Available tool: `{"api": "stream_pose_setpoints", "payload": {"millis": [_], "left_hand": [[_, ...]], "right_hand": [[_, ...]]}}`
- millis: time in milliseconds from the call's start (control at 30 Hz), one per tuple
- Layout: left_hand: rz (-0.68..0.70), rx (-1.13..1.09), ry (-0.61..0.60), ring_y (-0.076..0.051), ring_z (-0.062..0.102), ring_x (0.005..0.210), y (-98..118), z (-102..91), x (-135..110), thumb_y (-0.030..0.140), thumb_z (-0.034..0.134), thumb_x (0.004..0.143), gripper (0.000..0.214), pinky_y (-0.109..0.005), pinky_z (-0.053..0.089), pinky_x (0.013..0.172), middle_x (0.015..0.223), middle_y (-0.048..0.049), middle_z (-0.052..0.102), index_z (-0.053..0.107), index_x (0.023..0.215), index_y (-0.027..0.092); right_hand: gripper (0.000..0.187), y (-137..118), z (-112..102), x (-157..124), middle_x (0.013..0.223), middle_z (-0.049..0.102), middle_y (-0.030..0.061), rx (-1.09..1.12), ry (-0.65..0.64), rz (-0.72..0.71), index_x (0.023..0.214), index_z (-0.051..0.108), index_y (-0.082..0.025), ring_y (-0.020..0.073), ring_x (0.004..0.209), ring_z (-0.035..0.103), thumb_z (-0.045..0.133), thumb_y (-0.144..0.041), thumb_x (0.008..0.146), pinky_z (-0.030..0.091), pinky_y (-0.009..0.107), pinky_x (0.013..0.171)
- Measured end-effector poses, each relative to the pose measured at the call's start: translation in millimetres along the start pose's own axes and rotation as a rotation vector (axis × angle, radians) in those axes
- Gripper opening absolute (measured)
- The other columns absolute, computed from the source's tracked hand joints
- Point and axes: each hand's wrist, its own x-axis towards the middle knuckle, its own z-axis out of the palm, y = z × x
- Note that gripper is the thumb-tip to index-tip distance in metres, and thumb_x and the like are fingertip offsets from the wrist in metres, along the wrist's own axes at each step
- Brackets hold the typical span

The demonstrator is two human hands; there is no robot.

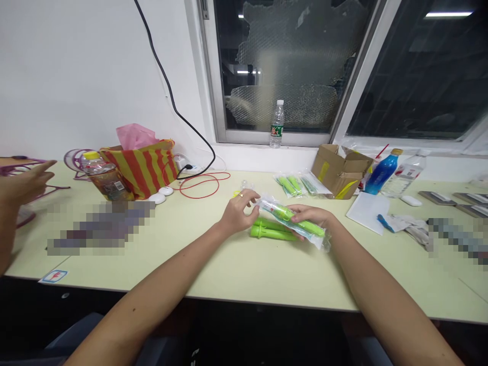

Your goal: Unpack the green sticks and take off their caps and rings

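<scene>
Right grip (315, 215) pinching a packet (278, 210); left grip (237, 213) at its end, closure unclear. Packet partly hides green tubes (272, 233); carton (331, 173), blue bottle (383, 174) beyond.

Your clear packet (282, 211) hides part of the green tubes (271, 233); the left edge crops a co-worker's arm (8, 201); two pixelated patches (110, 226) are unreadable.

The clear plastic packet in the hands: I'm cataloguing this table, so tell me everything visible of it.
The clear plastic packet looks thin, crinkled and shiny. A bright green, tube-like item shows through it, with teal and white beside it. It slants, right end nearer the viewer, partly hiding green pieces on the table. The right hand grips it; the left hand is at its other end.
</scene>
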Motion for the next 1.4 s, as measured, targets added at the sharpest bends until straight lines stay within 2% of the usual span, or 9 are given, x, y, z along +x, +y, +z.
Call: {"api": "stream_pose_setpoints", "payload": {"millis": [200,367,567,867,1067,1267,1400], "left_hand": [[0.067,0.033,-0.071,-0.017,0.061,0.091,-2.2,-4.5,2.2,0.015,0.054,0.081,0.026,-0.030,0.053,0.070,0.102,-0.0075,0.063,0.057,0.106,0.020],[0.121,0.138,-0.108,-0.016,0.063,0.087,-7.3,-4.6,2.9,0.018,0.053,0.085,0.019,-0.029,0.053,0.072,0.099,-0.0073,0.065,0.061,0.103,0.019],[0.155,0.161,-0.129,-0.015,0.065,0.087,-11.3,-2.6,2.5,0.020,0.053,0.089,0.018,-0.027,0.053,0.072,0.100,-0.0067,0.067,0.063,0.105,0.020],[0.142,0.129,-0.188,-0.015,0.067,0.091,-19.5,-0.1,0.5,0.020,0.052,0.093,0.020,-0.027,0.051,0.077,0.103,-0.0054,0.069,0.065,0.107,0.023],[0.221,0.319,-0.202,-0.015,0.068,0.085,-15.0,-3.1,3.9,0.018,0.046,0.094,0.022,-0.024,0.047,0.064,0.096,-0.0058,0.071,0.066,0.101,0.023],[0.297,0.433,-0.126,-0.015,0.066,0.082,-8.7,-2.3,5.8,0.015,0.045,0.092,0.018,-0.026,0.046,0.067,0.090,-0.0061,0.070,0.062,0.093,0.020],[0.212,0.385,-0.011,-0.014,0.064,0.077,-8.9,2.0,3.2,0.017,0.048,0.090,0.011,-0.026,0.046,0.064,0.085,-0.0049,0.067,0.058,0.091,0.019]], "right_hand": [[0.040,5.1,-6.9,-0.6,0.071,0.065,0.0024,-0.033,0.108,0.004,0.106,0.059,-0.015,0.0142,0.048,0.059,0.070,-0.036,0.074,0.044,0.021,0.037],[0.035,2.5,-9.1,-2.8,0.067,0.063,0.0019,-0.056,0.111,-0.033,0.096,0.062,-0.012,0.0103,0.043,0.052,0.070,-0.038,0.074,0.038,0.019,0.032],[0.043,-2.7,-6.3,-8.0,0.063,0.061,0.0021,-0.064,0.159,-0.008,0.102,0.067,-0.006,0.0093,0.041,0.050,0.069,-0.039,0.074,0.036,0.019,0.031],[0.040,-1.5,-12.5,-8.1,0.063,0.062,0.0014,-0.075,0.158,0.023,0.100,0.070,-0.007,0.0087,0.041,0.051,0.069,-0.036,0.074,0.037,0.019,0.033],[0.040,-1.9,-13.2,-9.2,0.060,0.060,0.0007,-0.094,0.142,0.014,0.101,0.070,-0.007,0.0087,0.038,0.050,0.066,-0.038,0.076,0.034,0.019,0.031],[0.040,-2.8,-8.2,-7.8,0.059,0.059,0.0007,-0.101,0.127,-0.011,0.099,0.070,-0.007,0.0082,0.037,0.048,0.066,-0.038,0.076,0.032,0.019,0.029],[0.039,-0.9,-8.0,-6.2,0.060,0.060,0.0010,-0.080,0.129,-0.011,0.100,0.070,-0.007,0.0087,0.038,0.049,0.066,-0.036,0.076,0.034,0.019,0.029]]}}
